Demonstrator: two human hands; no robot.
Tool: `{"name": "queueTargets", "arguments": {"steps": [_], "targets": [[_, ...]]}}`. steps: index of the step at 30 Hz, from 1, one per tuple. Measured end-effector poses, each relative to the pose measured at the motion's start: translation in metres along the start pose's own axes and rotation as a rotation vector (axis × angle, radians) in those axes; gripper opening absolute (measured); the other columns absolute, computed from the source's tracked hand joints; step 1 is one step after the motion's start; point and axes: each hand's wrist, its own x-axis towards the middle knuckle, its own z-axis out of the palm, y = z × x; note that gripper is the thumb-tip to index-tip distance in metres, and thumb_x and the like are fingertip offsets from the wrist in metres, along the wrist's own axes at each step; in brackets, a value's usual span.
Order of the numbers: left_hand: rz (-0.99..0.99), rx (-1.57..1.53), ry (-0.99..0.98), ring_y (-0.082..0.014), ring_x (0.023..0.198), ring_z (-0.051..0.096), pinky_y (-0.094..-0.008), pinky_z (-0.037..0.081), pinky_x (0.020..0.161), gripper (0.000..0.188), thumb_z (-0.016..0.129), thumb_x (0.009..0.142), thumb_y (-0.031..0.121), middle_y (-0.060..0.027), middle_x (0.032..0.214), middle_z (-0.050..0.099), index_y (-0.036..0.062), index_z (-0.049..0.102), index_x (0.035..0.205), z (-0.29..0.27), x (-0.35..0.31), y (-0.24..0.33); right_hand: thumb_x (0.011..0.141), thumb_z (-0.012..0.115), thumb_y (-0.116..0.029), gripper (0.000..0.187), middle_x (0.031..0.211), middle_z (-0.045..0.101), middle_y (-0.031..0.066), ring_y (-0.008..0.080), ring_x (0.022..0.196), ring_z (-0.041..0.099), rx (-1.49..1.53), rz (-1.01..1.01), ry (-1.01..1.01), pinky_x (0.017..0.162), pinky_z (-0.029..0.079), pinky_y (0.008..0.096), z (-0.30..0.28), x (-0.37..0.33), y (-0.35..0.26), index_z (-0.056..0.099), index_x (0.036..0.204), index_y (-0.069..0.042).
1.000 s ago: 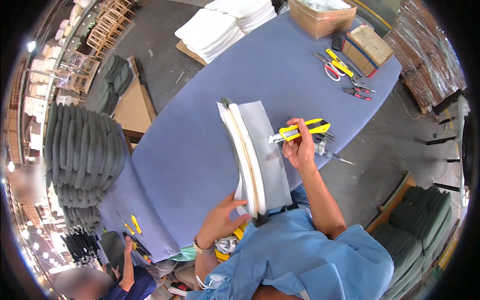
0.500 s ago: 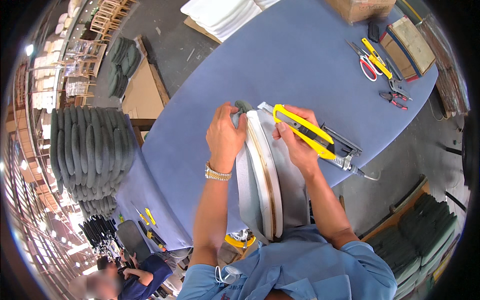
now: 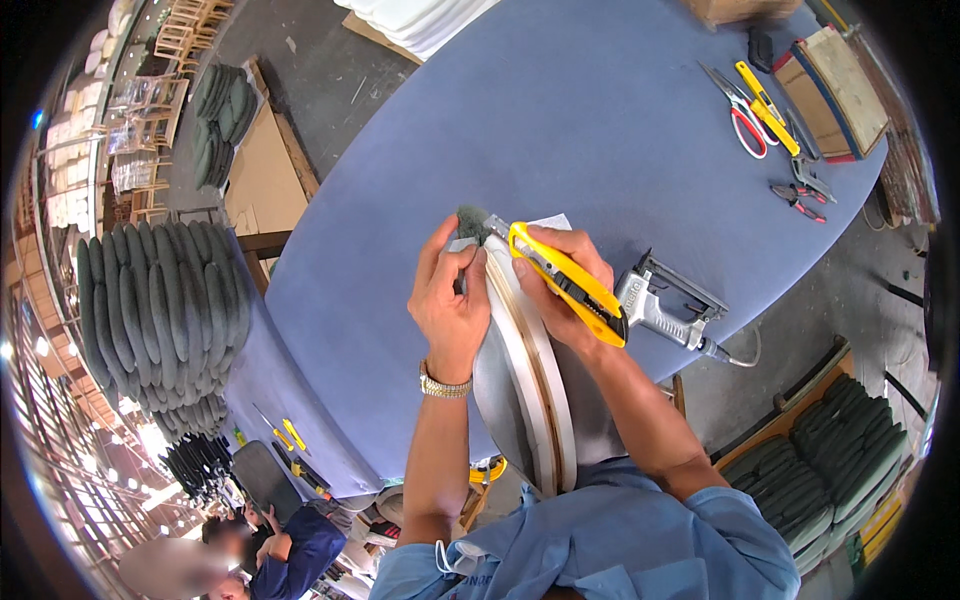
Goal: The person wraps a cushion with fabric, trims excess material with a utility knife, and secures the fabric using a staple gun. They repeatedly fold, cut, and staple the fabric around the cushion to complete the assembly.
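A round seat pad (image 3: pixel 525 390) stands on edge at the near rim of the blue table (image 3: pixel 600 130), grey fabric over a pale board. The left hand (image 3: pixel 452 300) pinches the fabric at its top edge. The right hand (image 3: pixel 560 290) is clenched around a yellow knife (image 3: pixel 565 282), resting against the pad.

A large oval table covered in blue-grey cloth (image 3: pixel 560 110) carries a grey metal staple gun (image 3: pixel 668 308) just beside the right-hand fingers (image 3: pixel 560 255), with red-handled scissors (image 3: pixel 738 112) well beyond.
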Motion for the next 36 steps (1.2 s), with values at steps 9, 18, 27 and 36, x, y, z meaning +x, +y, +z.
{"name": "queueTargets", "arguments": {"steps": [9,18,27,36], "targets": [[-0.025,-0.159,0.064,-0.0275,0.107,0.071,-0.0358,0.055,0.091,0.008,0.073,0.088,-0.003,-0.0187,0.125,0.07,0.0018,0.066,0.089,0.005,-0.008,-0.017,0.088,0.078,-0.005,0.032,0.096,0.073,0.0081,0.0187,0.078,0.071,-0.014,0.012,-0.119,0.071,0.056,0.0284,0.004,0.003,-0.004,0.066,0.118,-0.008],[-0.091,-0.256,0.077,-0.0247,0.11,0.07,-0.0345,0.054,0.092,0.005,0.072,0.091,-0.001,-0.0186,0.127,0.07,0.0007,0.068,0.091,0.006,-0.013,-0.025,0.084,0.079,-0.001,0.034,0.09,0.069,0.0097,0.023,0.071,0.069,-0.098,-0.142,-0.168,0.064,0.055,0.0308,0.009,0.005,-0.004,0.066,0.115,-0.008],[-0.088,-0.259,0.079,-0.026,0.11,0.07,-0.0349,0.054,0.092,0.005,0.072,0.091,-0.001,-0.0183,0.128,0.07,0.0008,0.067,0.091,0.005,-0.014,-0.031,0.083,0.079,0.0,0.035,0.088,0.068,0.0095,0.0227,0.07,0.067,-0.1,-0.129,-0.176,0.064,0.054,0.0312,0.012,0.003,-0.009,0.066,0.114,-0.008],[-0.032,-0.249,0.082,-0.0283,0.113,0.07,-0.0359,0.055,0.092,0.004,0.071,0.092,-0.001,-0.0198,0.13,0.069,-0.0004,0.067,0.092,0.005,-0.015,-0.032,0.083,0.08,0.0,0.033,0.082,0.064,0.0084,0.019,0.063,0.063,-0.141,-0.133,-0.232,0.059,0.051,0.0297,0.012,0.002,-0.011,0.064,0.112,-0.006]]}}
